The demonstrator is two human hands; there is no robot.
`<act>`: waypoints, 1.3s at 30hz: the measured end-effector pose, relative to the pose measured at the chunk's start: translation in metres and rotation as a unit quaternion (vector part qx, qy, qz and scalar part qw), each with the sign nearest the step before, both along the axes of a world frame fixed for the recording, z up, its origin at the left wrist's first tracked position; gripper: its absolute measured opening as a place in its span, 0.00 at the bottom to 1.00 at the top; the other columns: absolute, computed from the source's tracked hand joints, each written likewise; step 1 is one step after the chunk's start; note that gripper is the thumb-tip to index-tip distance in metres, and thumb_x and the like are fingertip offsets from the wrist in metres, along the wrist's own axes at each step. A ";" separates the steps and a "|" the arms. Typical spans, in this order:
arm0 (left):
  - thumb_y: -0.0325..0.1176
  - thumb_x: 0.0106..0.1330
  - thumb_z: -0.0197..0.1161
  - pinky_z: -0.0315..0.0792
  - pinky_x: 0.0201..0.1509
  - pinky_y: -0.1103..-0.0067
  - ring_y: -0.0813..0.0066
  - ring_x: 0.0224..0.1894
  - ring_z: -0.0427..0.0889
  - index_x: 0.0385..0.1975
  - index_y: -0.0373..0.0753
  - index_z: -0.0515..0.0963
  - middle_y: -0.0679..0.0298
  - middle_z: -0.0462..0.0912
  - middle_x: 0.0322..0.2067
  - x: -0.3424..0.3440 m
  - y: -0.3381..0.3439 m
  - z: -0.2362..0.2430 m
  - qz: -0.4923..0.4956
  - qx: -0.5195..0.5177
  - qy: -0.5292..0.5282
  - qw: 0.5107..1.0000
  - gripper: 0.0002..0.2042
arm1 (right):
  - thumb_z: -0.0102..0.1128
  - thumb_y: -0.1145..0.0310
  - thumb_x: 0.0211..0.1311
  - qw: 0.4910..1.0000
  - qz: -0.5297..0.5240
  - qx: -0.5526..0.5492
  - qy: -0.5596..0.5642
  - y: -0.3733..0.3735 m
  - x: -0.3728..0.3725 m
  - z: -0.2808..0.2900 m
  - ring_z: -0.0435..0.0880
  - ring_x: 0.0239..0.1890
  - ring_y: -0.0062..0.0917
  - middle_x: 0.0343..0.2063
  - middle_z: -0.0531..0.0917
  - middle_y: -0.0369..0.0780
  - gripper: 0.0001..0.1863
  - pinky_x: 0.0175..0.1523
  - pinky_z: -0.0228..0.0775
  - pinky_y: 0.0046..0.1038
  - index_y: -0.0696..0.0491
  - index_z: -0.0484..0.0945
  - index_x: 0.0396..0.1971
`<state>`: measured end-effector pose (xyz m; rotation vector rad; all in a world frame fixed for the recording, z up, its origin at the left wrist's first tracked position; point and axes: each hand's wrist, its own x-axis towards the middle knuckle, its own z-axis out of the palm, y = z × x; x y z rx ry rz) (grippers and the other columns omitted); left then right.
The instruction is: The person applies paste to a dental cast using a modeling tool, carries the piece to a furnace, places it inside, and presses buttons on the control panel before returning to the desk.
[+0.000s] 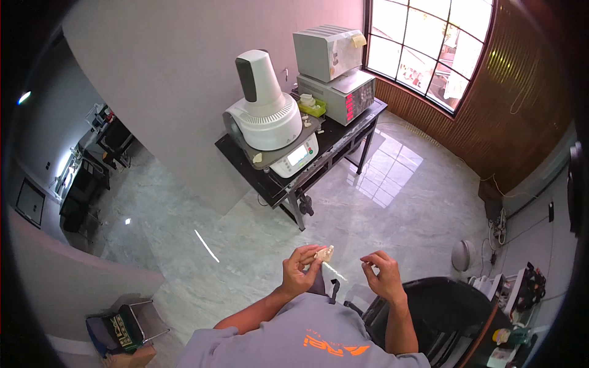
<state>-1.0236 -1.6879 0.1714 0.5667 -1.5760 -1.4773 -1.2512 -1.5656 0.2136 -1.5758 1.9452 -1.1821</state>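
My left hand (299,270) is closed, thumb against fingers, on a small cream-coloured plaster model (325,253) with a lighter knob at its upper edge. It looks like a dental cast, though it is too small to be sure. To its right, a short gap away, my right hand (384,276) has its thumb and forefinger pinched together. Whatever lies between those fingertips, if anything, is too small to make out. Both hands are held up in front of my body, above the floor.
Ahead stands a black table (276,190) bearing a white furnace-like machine (267,116), two stacked grey boxy units (337,98) and a yellow-green tray (314,108) of pale pieces. A black chair (435,306) is at my right, a folded chair (132,325) at lower left.
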 end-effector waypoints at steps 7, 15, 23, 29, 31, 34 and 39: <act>0.16 0.72 0.59 0.78 0.64 0.72 0.62 0.59 0.83 0.60 0.30 0.66 0.44 0.83 0.56 -0.118 -0.107 -0.006 0.002 0.001 0.008 1.000 0.19 | 0.66 0.78 0.59 1.000 -0.025 -0.004 -0.011 -0.107 -0.091 -0.004 0.87 0.33 0.34 0.33 0.86 0.44 0.07 0.40 0.78 0.32 0.56 0.87 0.37; 0.19 0.70 0.64 0.82 0.59 0.74 0.63 0.56 0.86 0.59 0.29 0.70 0.47 0.86 0.53 -0.269 -0.250 0.010 -0.049 -0.069 0.032 0.996 0.19 | 0.67 0.77 0.60 0.990 -0.113 0.057 -0.056 -0.190 -0.212 -0.036 0.87 0.32 0.28 0.31 0.86 0.43 0.06 0.35 0.76 0.29 0.56 0.87 0.37; 0.17 0.71 0.61 0.80 0.64 0.70 0.61 0.61 0.83 0.61 0.32 0.67 0.44 0.83 0.56 -0.349 -0.337 0.014 -0.053 -0.075 0.024 0.996 0.20 | 0.66 0.77 0.61 0.980 -0.114 0.036 -0.161 -0.315 -0.316 -0.059 0.87 0.36 0.21 0.37 0.89 0.40 0.17 0.37 0.78 0.24 0.56 0.84 0.51; 0.18 0.71 0.61 0.79 0.63 0.72 0.61 0.59 0.84 0.61 0.31 0.66 0.42 0.82 0.56 -0.376 -0.366 -0.012 0.079 -0.049 -0.008 0.996 0.20 | 0.64 0.80 0.59 0.986 0.005 0.021 -0.165 -0.443 -0.409 -0.093 0.85 0.45 0.28 0.55 0.83 0.45 0.38 0.41 0.84 0.30 0.55 0.63 0.71; 0.20 0.71 0.62 0.80 0.61 0.73 0.62 0.56 0.86 0.59 0.28 0.68 0.43 0.84 0.54 -0.393 -0.370 -0.021 0.166 -0.025 -0.001 0.986 0.18 | 0.64 0.80 0.59 0.988 0.057 -0.009 -0.144 -0.484 -0.438 -0.107 0.85 0.47 0.31 0.58 0.81 0.46 0.42 0.40 0.84 0.29 0.55 0.57 0.74; 0.20 0.71 0.62 0.80 0.61 0.73 0.61 0.56 0.86 0.59 0.28 0.67 0.41 0.83 0.55 -0.424 -0.368 -0.018 0.236 -0.005 -0.002 0.972 0.19 | 0.65 0.79 0.57 0.984 0.114 0.012 -0.138 -0.539 -0.476 -0.128 0.84 0.51 0.34 0.64 0.77 0.47 0.46 0.39 0.84 0.29 0.53 0.53 0.75; 0.20 0.73 0.59 0.78 0.63 0.73 0.63 0.59 0.83 0.61 0.30 0.64 0.41 0.80 0.58 -0.474 -0.373 -0.013 0.326 -0.002 -0.010 0.945 0.20 | 0.63 0.82 0.57 0.978 0.176 0.042 -0.105 -0.616 -0.524 -0.155 0.81 0.56 0.34 0.71 0.69 0.47 0.46 0.44 0.86 0.29 0.53 0.53 0.76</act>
